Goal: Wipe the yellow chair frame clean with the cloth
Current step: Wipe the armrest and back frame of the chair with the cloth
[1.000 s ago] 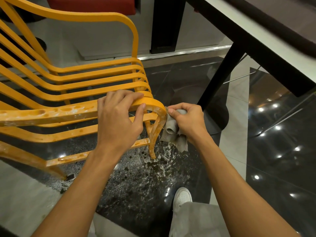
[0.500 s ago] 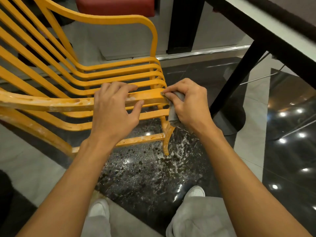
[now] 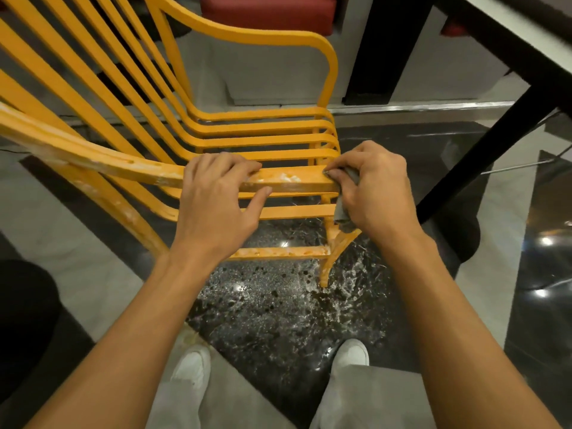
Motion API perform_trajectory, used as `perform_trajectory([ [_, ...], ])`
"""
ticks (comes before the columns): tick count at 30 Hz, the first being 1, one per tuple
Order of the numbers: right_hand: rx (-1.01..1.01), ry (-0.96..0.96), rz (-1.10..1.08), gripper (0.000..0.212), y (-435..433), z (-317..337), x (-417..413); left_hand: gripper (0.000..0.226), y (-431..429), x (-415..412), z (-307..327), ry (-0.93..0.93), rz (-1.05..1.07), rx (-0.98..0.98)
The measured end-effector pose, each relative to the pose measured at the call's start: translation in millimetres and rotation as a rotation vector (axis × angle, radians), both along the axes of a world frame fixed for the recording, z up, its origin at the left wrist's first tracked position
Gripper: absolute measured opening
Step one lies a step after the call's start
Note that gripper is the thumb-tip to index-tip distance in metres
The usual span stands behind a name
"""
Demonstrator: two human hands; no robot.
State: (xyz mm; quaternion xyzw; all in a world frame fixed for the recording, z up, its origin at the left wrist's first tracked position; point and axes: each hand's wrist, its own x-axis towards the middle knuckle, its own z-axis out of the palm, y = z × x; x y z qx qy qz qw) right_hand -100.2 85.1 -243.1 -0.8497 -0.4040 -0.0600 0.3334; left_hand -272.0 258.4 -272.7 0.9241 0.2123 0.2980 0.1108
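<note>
Two hands sit on one long bar, and that bar's direction decides the coming stroke. Largest first: the yellow chair frame (image 3: 266, 128) fills the space beyond and to the left of both hands, its slats running away from the person. Its near armrest rail (image 3: 93, 156) lies crosswise in front of the person, its long axis stretching from the front corner at the right hand away past the left hand and on toward the chair back; whitish smears mark much of that length, and a pale patch shows on the short bare stretch between the two hands.

Next, the left hand (image 3: 216, 205) is wrapped over the rail, fingers curled across the top and thumb underneath, clamped as a steadying hold. The right hand (image 3: 374, 193) is closed on the cloth (image 3: 342, 209), pinching it against the rail's front corner, just above where the front leg (image 3: 335, 252) curves down to the wet, spattered floor (image 3: 278, 305).

Smallest, the grey cloth shows only as a bunched edge under the right palm; how much is folded inside I cannot tell.

Judging from this, the dirty rail lies to the left of the cloth hand, so the wipe likely runs that way, and the left hand stands in its path.
</note>
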Motion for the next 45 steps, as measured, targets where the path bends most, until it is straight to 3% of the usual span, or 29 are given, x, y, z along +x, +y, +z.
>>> perform_trajectory([
  [5, -0.026, 0.006, 0.105, 0.009, 4, 6, -7, 0.040, -2, 10, -1, -0.059, -0.013, -0.057],
  [10, -0.039, -0.014, -0.018, 0.011, 9, 7, -10, 0.037, -5, 12, -5, -0.083, -0.042, -0.100],
  [15, -0.041, 0.037, 0.064, 0.009, 11, 10, -13, 0.035, -3, 10, -7, -0.109, -0.045, -0.110],
  [20, -0.046, 0.019, -0.055, 0.009, 12, 11, -10, 0.036, -2, 10, -8, -0.128, -0.056, -0.128],
  [23, -0.073, -0.032, -0.009, 0.010, 16, 10, -18, 0.035, -1, 10, -9, -0.131, -0.059, -0.124],
  [26, -0.073, 0.032, 0.057, 0.008, 10, 13, -13, 0.034, 0, 11, -9, -0.136, -0.057, -0.122],
  [31, -0.061, -0.011, -0.035, 0.008, 15, 12, -13, 0.033, -1, 11, -10, -0.143, -0.065, -0.130],
  [38, -0.088, 0.066, 0.046, 0.008, 11, 17, -11, 0.032, 1, 10, -10, -0.134, -0.067, -0.121],
  [42, -0.068, -0.039, -0.003, 0.010, 20, 12, -20, 0.033, 2, 8, -11, -0.127, -0.052, -0.077],
  [45, -0.082, -0.010, 0.071, 0.010, 20, 11, -20, 0.035, 6, 4, -12, -0.121, -0.028, -0.053],
])
